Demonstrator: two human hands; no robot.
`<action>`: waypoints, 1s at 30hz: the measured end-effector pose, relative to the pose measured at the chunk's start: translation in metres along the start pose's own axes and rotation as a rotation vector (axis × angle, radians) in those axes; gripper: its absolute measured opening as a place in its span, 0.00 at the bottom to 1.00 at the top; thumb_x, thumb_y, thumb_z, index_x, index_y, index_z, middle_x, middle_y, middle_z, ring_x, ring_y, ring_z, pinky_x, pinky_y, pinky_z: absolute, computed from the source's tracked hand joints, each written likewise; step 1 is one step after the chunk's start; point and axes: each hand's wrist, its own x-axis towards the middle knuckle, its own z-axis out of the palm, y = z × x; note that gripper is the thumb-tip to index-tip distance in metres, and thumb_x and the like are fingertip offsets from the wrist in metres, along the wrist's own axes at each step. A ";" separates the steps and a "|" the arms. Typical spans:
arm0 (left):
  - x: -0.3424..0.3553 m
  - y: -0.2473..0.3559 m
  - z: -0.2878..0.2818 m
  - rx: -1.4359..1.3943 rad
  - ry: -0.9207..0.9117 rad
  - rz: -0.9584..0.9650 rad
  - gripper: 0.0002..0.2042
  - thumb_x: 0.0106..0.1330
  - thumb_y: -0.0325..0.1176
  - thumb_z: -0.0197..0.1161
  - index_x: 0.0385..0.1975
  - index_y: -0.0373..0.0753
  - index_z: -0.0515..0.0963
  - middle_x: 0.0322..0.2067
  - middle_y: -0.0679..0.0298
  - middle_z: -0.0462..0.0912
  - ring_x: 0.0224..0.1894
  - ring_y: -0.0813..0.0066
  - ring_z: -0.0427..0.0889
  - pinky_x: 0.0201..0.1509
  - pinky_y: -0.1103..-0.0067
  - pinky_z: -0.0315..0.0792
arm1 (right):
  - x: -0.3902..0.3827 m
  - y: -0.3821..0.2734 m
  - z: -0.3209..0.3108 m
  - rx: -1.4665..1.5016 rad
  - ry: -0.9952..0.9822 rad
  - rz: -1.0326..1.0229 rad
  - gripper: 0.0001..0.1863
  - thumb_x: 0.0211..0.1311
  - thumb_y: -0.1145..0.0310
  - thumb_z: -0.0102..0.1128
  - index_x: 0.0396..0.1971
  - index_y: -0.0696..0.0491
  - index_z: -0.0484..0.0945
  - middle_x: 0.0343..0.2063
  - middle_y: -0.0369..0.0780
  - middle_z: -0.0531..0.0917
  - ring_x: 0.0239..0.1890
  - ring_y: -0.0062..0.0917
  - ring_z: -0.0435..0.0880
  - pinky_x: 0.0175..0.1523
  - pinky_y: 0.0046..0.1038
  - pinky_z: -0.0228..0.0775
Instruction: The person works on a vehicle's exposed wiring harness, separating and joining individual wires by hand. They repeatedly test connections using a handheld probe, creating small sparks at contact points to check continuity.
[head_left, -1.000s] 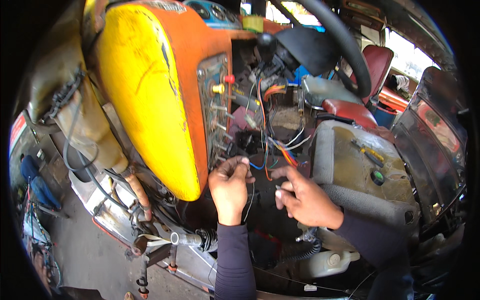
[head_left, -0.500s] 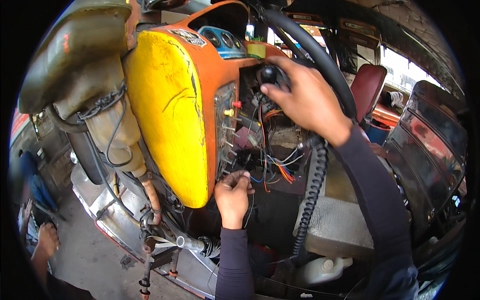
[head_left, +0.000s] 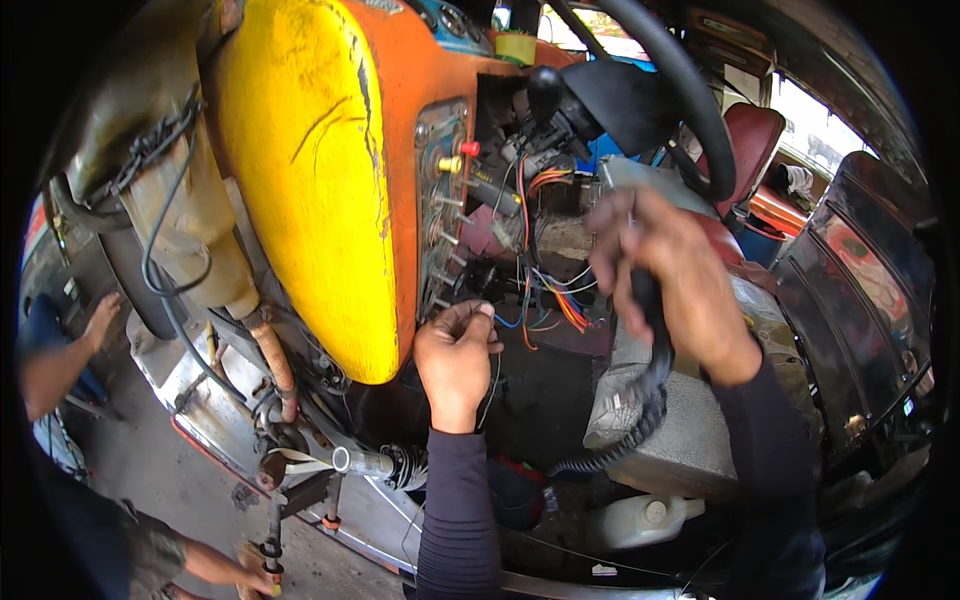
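My left hand [head_left: 456, 345] is pinched closed at the lower end of a metal panel of switches [head_left: 440, 200]. A thin wire [head_left: 493, 385] hangs from its fingers. My right hand [head_left: 680, 275], smeared by motion, is curled around the upper part of a black coiled cable [head_left: 650, 405], which bends down toward the floor. Loose coloured wires [head_left: 565, 305] hang between my two hands. On the panel are a red knob [head_left: 469, 148], a yellow knob [head_left: 450, 164] and several metal toggle levers. Left of it is the orange and yellow dashboard [head_left: 300, 180].
A black steering wheel [head_left: 690, 80] and a black ball knob [head_left: 545, 88] stand above the wires. A silver box-like cover [head_left: 650, 430] and a pale plastic jug [head_left: 650, 520] are lower right. At left, a person's arm [head_left: 70, 350] and another bare arm [head_left: 225, 568] show beside the vehicle.
My right hand has moved down and right from the black ball knob to the coiled cable, which now bends. My left hand stays by the panel. The view has shifted downward.
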 end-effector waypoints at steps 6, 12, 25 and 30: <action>0.001 0.001 0.008 0.020 -0.014 0.000 0.08 0.72 0.28 0.66 0.40 0.28 0.85 0.28 0.65 0.84 0.28 0.82 0.82 0.31 0.80 0.82 | -0.024 0.061 0.005 -0.106 -0.211 0.347 0.19 0.81 0.65 0.53 0.61 0.61 0.78 0.27 0.35 0.77 0.21 0.16 0.77 0.28 0.22 0.72; -0.001 0.002 0.005 0.007 0.001 0.004 0.08 0.72 0.28 0.67 0.40 0.27 0.85 0.29 0.64 0.85 0.28 0.81 0.82 0.32 0.80 0.82 | -0.023 0.067 0.001 0.098 -0.100 0.300 0.24 0.71 0.76 0.48 0.65 0.66 0.75 0.29 0.35 0.76 0.22 0.18 0.78 0.23 0.21 0.70; -0.002 0.006 0.007 0.010 -0.010 0.003 0.08 0.71 0.27 0.67 0.39 0.26 0.85 0.27 0.65 0.83 0.27 0.81 0.81 0.31 0.80 0.82 | 0.008 0.092 0.004 0.114 -0.179 0.425 0.24 0.67 0.79 0.50 0.62 0.66 0.63 0.29 0.42 0.80 0.18 0.22 0.81 0.17 0.22 0.72; -0.002 0.005 0.006 0.020 -0.024 0.001 0.08 0.72 0.28 0.67 0.40 0.27 0.85 0.28 0.65 0.84 0.28 0.81 0.81 0.32 0.80 0.83 | 0.007 0.091 0.007 0.092 -0.156 0.404 0.24 0.68 0.78 0.51 0.62 0.67 0.62 0.27 0.43 0.81 0.18 0.22 0.81 0.17 0.23 0.71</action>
